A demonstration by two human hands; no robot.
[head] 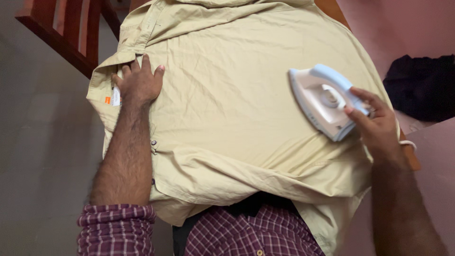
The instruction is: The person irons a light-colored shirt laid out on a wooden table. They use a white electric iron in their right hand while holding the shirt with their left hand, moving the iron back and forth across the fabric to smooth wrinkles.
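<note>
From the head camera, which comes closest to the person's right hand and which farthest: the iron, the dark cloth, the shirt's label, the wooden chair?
1. Iron: held in the right hand.
2. Dark cloth: just beyond, far right.
3. Label: across the shirt, by the left hand.
4. Chair: top left corner, farthest.

One label only: a small white tag [116,96] with a smaller orange tab [107,100] just beside it, sewn at the shirt's [227,109] collar edge. Both sit right by the heel of the left hand [140,83], on its outer side, the white one partly covered.
</note>
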